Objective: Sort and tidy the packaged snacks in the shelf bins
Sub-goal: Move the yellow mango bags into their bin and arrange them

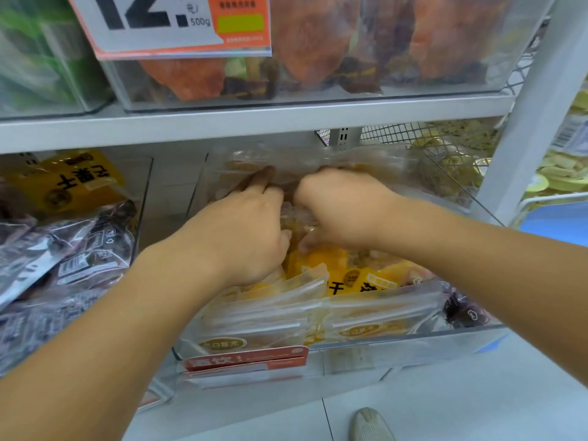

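Clear crinkly snack pouch [296,214] is gripped betw. left hand [251,230] and right hand [343,208], mid clear plastic bin [397,348]; pouch's long axis can't be told.

Yellow snack packets [343,275] with black lettering, dark purple packets [79,249], orange-white price sign [171,23]

price sign [178,23] cropped at top, fingertips [264,173] buried among packets [302,313]

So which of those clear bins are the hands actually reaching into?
The lower middle bin full of yellow snack packs; both hands, left and right, are inside. The other bins are untouched.
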`<state>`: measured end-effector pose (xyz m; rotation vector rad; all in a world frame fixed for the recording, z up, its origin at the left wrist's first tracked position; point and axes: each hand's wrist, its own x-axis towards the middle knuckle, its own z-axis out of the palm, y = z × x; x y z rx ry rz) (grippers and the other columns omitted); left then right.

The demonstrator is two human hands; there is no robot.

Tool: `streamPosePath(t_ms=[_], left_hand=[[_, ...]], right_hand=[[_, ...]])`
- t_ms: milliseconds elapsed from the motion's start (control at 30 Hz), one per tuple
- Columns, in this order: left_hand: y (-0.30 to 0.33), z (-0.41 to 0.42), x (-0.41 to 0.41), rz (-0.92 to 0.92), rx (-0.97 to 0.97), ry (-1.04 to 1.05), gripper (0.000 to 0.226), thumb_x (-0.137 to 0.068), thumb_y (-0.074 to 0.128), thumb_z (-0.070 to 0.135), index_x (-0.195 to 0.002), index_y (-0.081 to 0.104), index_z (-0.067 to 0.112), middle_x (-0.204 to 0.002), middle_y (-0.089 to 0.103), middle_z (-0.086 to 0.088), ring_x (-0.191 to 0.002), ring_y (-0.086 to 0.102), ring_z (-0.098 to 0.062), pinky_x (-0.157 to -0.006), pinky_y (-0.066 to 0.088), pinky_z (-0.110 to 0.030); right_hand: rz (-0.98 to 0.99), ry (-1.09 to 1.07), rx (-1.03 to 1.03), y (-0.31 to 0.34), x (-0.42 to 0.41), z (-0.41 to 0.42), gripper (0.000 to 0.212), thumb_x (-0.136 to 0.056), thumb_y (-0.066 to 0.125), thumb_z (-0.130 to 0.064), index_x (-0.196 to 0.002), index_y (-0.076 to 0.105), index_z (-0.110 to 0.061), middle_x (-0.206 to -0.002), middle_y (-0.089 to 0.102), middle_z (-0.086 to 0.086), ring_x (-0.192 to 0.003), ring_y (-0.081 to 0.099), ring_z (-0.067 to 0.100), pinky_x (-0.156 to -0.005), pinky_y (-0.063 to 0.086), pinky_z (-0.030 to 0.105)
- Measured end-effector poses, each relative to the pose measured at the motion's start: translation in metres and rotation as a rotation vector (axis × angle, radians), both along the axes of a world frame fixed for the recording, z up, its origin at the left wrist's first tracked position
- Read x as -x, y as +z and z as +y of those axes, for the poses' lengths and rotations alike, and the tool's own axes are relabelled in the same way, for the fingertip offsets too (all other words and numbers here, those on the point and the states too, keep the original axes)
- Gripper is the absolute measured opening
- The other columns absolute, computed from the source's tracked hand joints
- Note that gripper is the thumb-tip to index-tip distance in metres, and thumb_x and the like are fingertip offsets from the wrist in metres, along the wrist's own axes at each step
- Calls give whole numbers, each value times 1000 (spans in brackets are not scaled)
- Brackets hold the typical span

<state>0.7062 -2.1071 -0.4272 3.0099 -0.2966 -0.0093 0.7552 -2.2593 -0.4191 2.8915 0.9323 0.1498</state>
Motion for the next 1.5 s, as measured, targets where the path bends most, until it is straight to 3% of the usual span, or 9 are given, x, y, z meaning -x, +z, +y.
streamPosePath(t_ms=[133,333,500,600,867,967,1100,1367,1500], left_hand=[[0,2,1,-20,-39,-17,40,-101,44,45,-133,42,21,-166,11,-2,-142,35,-30,-105,38,-41],[3,-1,3,-32,-71,-27,46,-98,45,54,-137,43,29,-159,27,-2,-136,41,-28,-101,42,-42],[5,-2,2,-77,-76,-2,52,-95,48,59,-125,54,18,-151,39,-7,-127,49,-28,-99,47,-43],[6,-5,4,-13,-53,-19,34,-99,46,51,-115,54,22,-152,35,-7,-130,44,-30,-99,43,-44],[7,-12,-3,-64,-23,-61,13,-100,53,43,-100,63,34,-138,38,2,-109,42,-25,-78,38,-37],[4,-14,-4,-99,15,-97,13,-98,57,42,-96,67,33,-110,43,9,-111,49,-25,-84,47,-41],[2,-9,-3,-153,11,-81,13,-96,61,37,-87,68,31,-83,35,13,-92,50,-23,-75,49,-42],[3,-8,-1,-213,24,-6,24,-90,62,55,-85,69,33,-73,47,16,-75,49,-11,-61,35,-29],[2,-4,-2,-180,3,-25,27,-92,57,58,-102,68,36,-92,59,11,-87,57,-15,-65,42,-31]], right_hand=[[161,-1,-96,0,-8,-28,52,-66,84,-57,-103,66,-25,-103,71,-2,-99,65,22,-81,52,32],[269,-18,-21,-1,-1,-42,102,-52,98,-31,-139,45,-30,-135,60,-3,-120,58,20,-98,50,36],[14,-8,-112,-3,-15,-55,36,-70,74,-3,-101,60,-16,-109,69,7,-105,64,28,-82,54,36],[-62,39,-174,-2,-20,-62,28,-68,57,5,-87,61,-15,-94,69,7,-94,64,31,-73,54,37],[314,71,-129,22,0,-48,32,-70,80,-31,-98,67,-23,-85,69,-7,-75,63,10,-67,52,31],[226,104,-95,13,0,-26,53,-60,90,-45,-102,64,-26,-92,66,-12,-84,59,13,-73,50,32],[122,40,-66,6,-6,-22,46,-65,90,-39,-71,50,-17,-62,51,-7,-61,52,17,-53,41,31],[13,-65,-67,8,-5,-50,61,-64,76,-70,-60,52,-14,-56,52,-2,-60,52,19,-50,33,28],[97,-101,2,16,-3,-55,60,-72,67,-75,-75,62,-16,-61,58,-3,-61,55,14,-51,36,27]])
